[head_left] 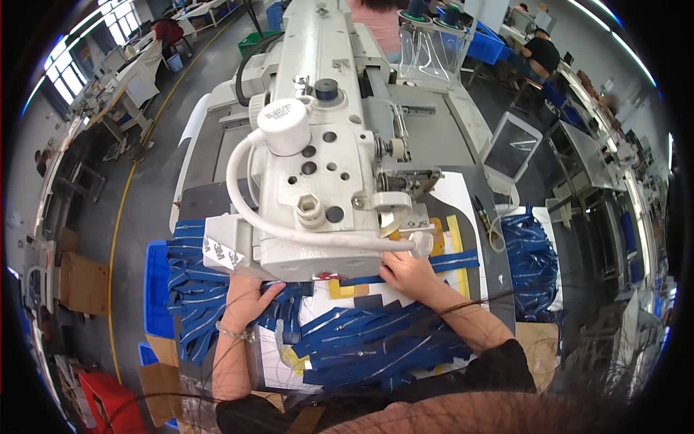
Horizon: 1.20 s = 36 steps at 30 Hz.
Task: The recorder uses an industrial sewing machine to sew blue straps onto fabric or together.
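Note:
A white industrial sewing machine (318, 181) fills the middle, and its head hides the stitching area. My right hand (408, 276) is closed at a blue zipper strip (457, 260), which runs across the work plate just right of the machine head. My left hand (247, 298) lies left of the head among blue zipper strips. Its thumb stretches to the right, while the other fingers are hidden under the machine. A large pile of blue zipper strips (376, 343) with silvery teeth lies nearest me, between my forearms. Yellow guide pieces (350, 289) sit on the plate between my hands.
More blue strips hang at the left (195, 289) and lie at the right (531, 260). Blue bins (157, 289) and a cardboard box (160, 390) stand at the left. Dark-handled snips (479, 210) and a tablet-like panel (512, 147) are right of the machine. Other people work farther back.

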Tool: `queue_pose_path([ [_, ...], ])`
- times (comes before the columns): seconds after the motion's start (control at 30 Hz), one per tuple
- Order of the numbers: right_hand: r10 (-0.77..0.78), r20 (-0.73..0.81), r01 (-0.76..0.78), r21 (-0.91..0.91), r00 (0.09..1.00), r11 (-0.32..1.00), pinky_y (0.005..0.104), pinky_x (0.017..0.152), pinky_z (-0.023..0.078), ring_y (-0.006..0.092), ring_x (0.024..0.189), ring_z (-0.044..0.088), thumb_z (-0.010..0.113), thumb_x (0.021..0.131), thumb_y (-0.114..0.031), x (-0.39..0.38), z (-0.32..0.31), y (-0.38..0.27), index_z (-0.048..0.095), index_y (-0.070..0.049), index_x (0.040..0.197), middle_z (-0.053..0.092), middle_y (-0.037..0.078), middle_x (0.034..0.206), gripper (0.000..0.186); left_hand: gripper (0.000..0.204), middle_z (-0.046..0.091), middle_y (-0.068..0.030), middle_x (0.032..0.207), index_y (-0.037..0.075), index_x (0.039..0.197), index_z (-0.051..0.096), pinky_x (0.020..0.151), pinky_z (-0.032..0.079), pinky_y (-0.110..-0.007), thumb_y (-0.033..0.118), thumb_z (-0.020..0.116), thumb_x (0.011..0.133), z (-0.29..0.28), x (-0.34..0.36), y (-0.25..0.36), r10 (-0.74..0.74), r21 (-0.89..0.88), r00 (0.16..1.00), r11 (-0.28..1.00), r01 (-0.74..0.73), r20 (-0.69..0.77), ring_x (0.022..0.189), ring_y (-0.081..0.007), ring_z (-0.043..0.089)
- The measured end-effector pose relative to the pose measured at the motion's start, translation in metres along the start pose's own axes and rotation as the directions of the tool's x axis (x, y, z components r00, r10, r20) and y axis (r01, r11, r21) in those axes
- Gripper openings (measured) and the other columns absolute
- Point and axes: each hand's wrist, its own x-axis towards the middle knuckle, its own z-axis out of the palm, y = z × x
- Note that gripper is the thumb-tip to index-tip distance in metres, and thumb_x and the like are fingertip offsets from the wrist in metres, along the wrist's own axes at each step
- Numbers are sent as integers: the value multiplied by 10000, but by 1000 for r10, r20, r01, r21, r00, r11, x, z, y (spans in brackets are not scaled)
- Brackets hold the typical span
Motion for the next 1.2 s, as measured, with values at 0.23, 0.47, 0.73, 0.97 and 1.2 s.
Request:
queue_pose_path([
  [0.23,158,245,-108,-207,957,972,376,497,457,263,513,579,636,826,-310,1,-5,-33,556,-75,792,549,79,549,250,324,625,-175,1071,72,1041,666,956,360,-456,297,647,808,22,-16,-11,-17,58,999,998,20,-46,1041,-374,536],
  [0.47,24,657,-458,498,753,736,371,557,450,299,584,593,594,875,-252,17,-46,-43,591,-12,839,558,187,608,243,260,633,-163,978,94,987,674,871,415,-402,282,642,811,20,-5,49,-19,159,988,987,-6,154,955,-299,586],
  [0.73,-582,607,-390,794,540,467,370,520,353,287,506,430,548,910,-205,9,-64,-57,455,28,700,432,169,566,328,557,565,-75,1158,125,1298,500,916,409,-392,258,674,786,40,0,100,416,3,905,908,-418,82,1046,-221,544],
  [0.97,-717,549,-592,771,430,235,306,515,308,106,549,322,565,927,-187,-3,-44,-66,423,23,691,319,47,563,347,318,579,-73,1112,99,1100,610,936,380,-396,256,648,826,43,3,94,409,-252,907,893,-374,103,1020,-241,547],
  [1.2,-521,688,-847,510,505,-147,232,652,412,85,728,520,628,872,-127,-21,-18,-49,638,42,864,584,30,758,169,253,590,-37,860,73,686,561,874,400,-375,252,676,823,41,-21,74,297,-912,928,399,95,227,916,-252,556],
])
